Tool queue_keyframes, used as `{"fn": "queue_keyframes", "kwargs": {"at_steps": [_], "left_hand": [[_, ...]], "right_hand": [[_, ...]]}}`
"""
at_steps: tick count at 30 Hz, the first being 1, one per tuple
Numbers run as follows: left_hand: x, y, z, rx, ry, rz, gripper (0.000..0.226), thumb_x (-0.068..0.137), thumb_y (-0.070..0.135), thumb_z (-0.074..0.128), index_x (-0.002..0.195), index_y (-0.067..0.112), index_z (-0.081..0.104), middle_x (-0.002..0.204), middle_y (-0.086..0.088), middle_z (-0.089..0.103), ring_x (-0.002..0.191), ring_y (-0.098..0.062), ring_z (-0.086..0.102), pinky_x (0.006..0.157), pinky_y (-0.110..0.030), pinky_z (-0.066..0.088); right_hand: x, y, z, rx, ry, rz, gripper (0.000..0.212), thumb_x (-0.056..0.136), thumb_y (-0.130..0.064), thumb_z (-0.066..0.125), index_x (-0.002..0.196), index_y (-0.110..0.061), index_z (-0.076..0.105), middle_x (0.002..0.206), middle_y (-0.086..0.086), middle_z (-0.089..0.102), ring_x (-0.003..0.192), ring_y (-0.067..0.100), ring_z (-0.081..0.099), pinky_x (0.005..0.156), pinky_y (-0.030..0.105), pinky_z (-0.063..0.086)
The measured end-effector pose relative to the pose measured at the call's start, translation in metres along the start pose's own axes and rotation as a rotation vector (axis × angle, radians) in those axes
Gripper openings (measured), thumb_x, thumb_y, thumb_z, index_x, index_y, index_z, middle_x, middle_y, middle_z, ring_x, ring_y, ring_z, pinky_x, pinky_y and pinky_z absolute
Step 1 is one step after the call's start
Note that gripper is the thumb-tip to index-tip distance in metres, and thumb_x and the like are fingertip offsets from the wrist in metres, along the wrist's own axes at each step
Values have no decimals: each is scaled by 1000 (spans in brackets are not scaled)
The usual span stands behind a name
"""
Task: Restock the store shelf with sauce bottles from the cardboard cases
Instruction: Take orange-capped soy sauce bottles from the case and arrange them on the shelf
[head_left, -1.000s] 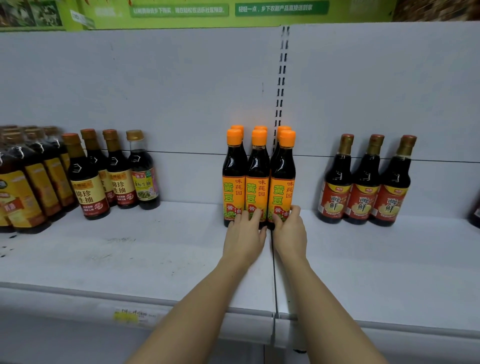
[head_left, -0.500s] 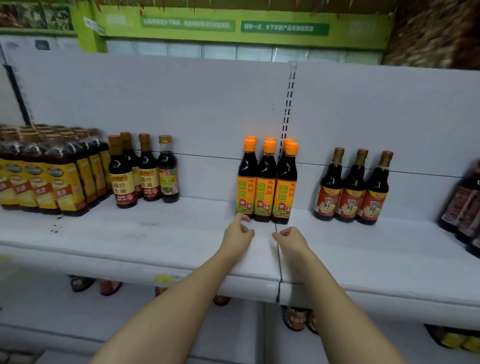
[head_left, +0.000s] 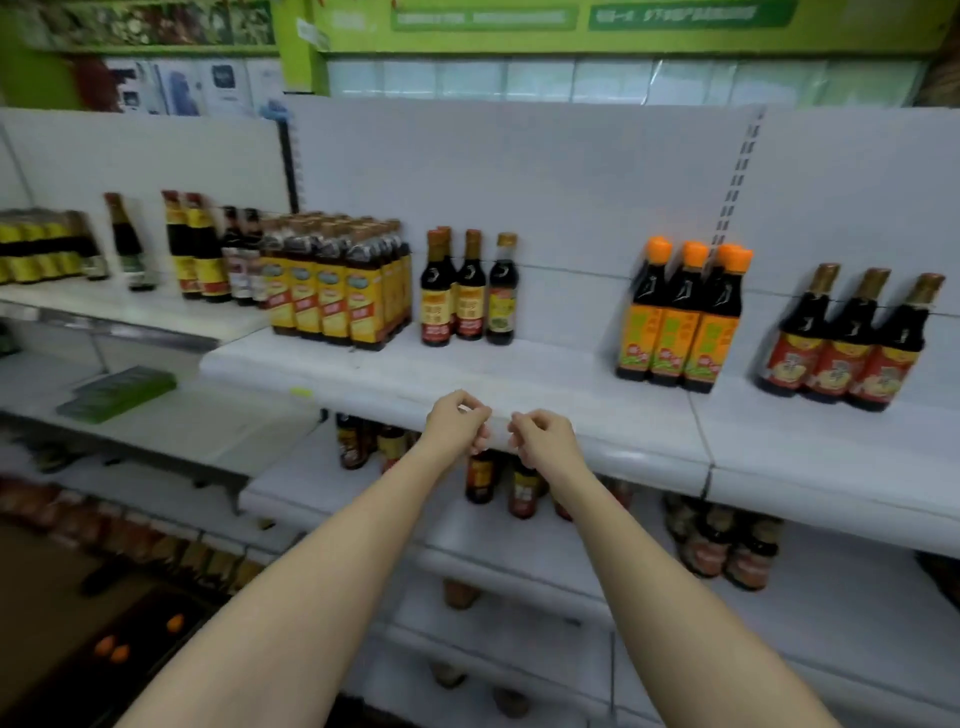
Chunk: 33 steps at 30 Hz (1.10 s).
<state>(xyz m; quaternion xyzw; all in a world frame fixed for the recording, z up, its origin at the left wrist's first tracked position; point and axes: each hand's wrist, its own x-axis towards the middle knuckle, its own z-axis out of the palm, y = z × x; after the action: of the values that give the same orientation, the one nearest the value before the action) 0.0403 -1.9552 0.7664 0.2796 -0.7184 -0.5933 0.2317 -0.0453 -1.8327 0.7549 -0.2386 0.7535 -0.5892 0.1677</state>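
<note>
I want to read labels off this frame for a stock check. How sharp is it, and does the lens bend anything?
Head view: motion blur smears the whole frame, so label text on the orange-capped dark sauce bottles is unreadable; the lower-left corner is darkest and blurriest. The wide-angle lens bows the white metal shelf edge and tilts the red-labelled dark bottles near the right edge. Lighting is even, with no strong glare.

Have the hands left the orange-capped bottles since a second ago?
Yes. Left hand and right hand pulled back from the orange-capped bottles, now empty before the shelf's front edge.
</note>
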Motion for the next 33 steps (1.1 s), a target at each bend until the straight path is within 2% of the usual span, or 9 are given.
{"fn": "queue_keyframes", "kwargs": {"at_steps": [5,10,15,17,21,24,26,29,33], "left_hand": [[-65,-73,-91,23,60,-122,11,103,14,54,100,4,57,74,-14,62,53,-19,53,45,-24,41],[-122,-139,-165,8,126,-241,7,104,11,52,100,5,53,71,-13,58,51,-18,50,45,-25,38],[-172,-194,-228,22,224,-345,12,102,15,54,103,4,59,78,-14,66,55,-19,57,48,-27,44],[-189,-207,-251,20,259,-379,15,103,17,53,104,4,61,77,-12,67,55,-18,58,49,-27,45],[-217,-224,-289,6,352,-436,18,104,21,54,103,6,63,80,-11,67,58,-18,59,50,-27,46],[-234,-241,-309,-15,376,-481,17,104,24,55,100,9,63,80,-9,67,60,-19,59,51,-28,45],[-241,-252,-320,-21,397,-507,18,104,24,55,100,9,62,80,-9,67,61,-19,59,52,-28,45],[-241,-264,-334,3,414,-533,16,104,24,54,101,11,63,83,-11,70,66,-19,63,55,-28,47],[-219,-272,-361,25,448,-546,17,104,24,55,103,11,64,87,-12,71,69,-22,64,57,-29,49]], "right_hand": [[-64,22,103,-53,-160,24,35,103,-22,55,71,-9,56,62,7,54,57,21,47,57,32,39],[-117,41,193,-85,-292,113,24,102,-10,51,81,-3,59,63,3,55,52,13,46,47,20,37],[-163,60,259,-105,-409,171,27,104,-15,52,79,-7,60,66,5,58,55,15,49,51,25,40],[-175,64,280,-132,-455,187,24,103,-15,52,84,-4,62,67,7,60,56,16,51,52,26,42],[-195,67,324,-157,-535,206,32,106,-18,50,78,-7,61,68,6,59,58,17,51,56,27,43],[-208,73,356,-155,-581,202,30,107,-23,49,85,-7,62,68,3,59,56,15,51,53,26,42],[-214,80,378,-169,-618,200,30,107,-25,50,86,-9,65,69,2,62,61,16,54,59,30,45],[-216,88,407,-195,-669,202,28,105,-28,53,88,-12,68,72,1,65,68,18,59,67,35,49],[-201,85,440,-196,-710,206,26,106,-28,53,93,-12,68,76,2,65,69,16,58,67,31,48]]}}
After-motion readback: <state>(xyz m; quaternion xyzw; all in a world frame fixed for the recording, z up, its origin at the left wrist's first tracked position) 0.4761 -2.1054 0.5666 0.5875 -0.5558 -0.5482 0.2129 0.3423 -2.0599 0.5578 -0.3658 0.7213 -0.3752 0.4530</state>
